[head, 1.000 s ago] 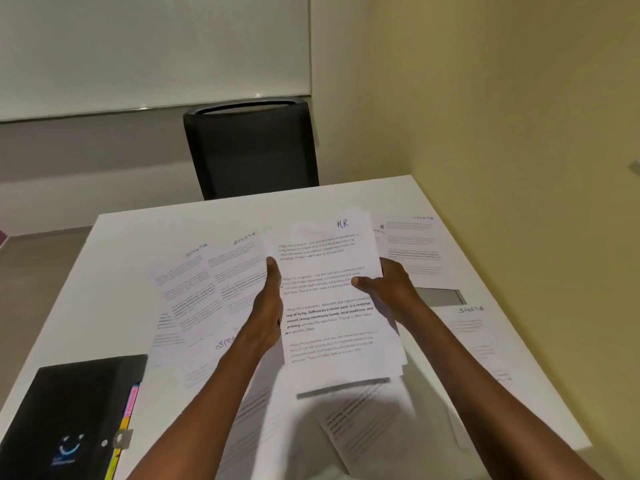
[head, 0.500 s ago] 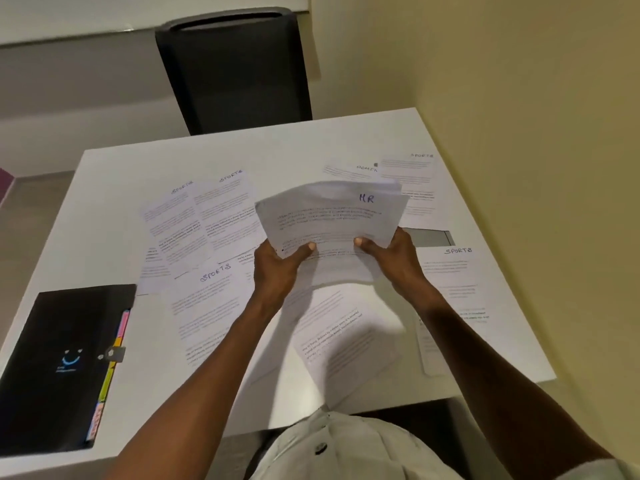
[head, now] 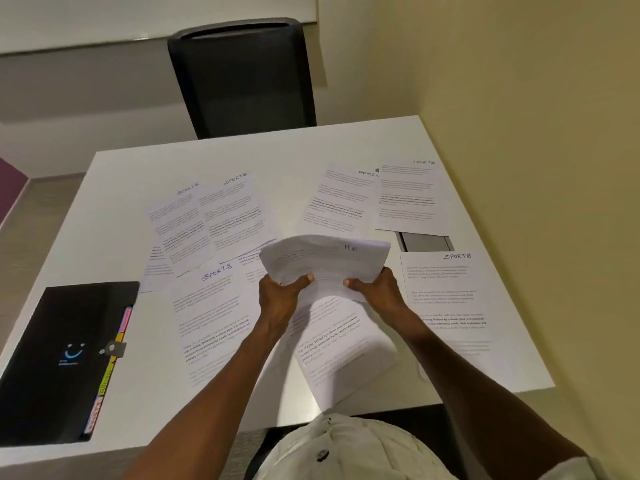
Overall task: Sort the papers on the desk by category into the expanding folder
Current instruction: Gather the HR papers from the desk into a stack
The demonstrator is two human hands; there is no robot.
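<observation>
Both hands hold a small stack of HR papers (head: 325, 259) above the middle of the white desk (head: 114, 216). My left hand (head: 282, 292) grips its lower left edge and my right hand (head: 375, 289) its lower right edge; the stack tilts nearly flat, top edge away from me. Loose sheets lie spread on the desk: several marked SPORTS (head: 207, 317), (head: 446, 296), (head: 408, 195), (head: 207, 216) and one marked ADMIN (head: 337, 202). The black expanding folder (head: 59, 362) lies closed at the near left, coloured tabs along its right edge.
A black chair (head: 242, 77) stands behind the desk's far edge. A yellow wall (head: 519, 168) runs along the desk's right side. A grey flat object (head: 426, 242) shows between sheets at the right. One sheet (head: 343, 351) hangs near the desk's front edge.
The HR stack has tipped from facing me upright to nearly flat and lower over the desk. My hands slid to its near edge. The view has dropped toward the desk.
</observation>
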